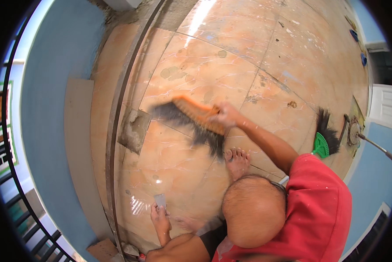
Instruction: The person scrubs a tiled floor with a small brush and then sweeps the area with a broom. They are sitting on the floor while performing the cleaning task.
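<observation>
My right hand (225, 115), blurred by motion, is closed around the end of an orange broom head (193, 111). Its dark bristles (209, 139) fan out over the tan tiled floor (183, 153). At the lower left, my left hand (161, 217) grips a small flat grey piece (160, 200) that resembles a scraper blade, tilted upward above the tiles. Between my hands is my bent right knee, with my bare foot (237, 162) flat on the floor just below the broom's right end.
A dark metal rail (117, 109) crosses the floor at left, beside a bare cement patch (134, 131). A board (79, 131) leans on the blue wall. At right lie a green broom (321, 145), a hammer (344, 126) and a round mop head (355, 128) on a pole.
</observation>
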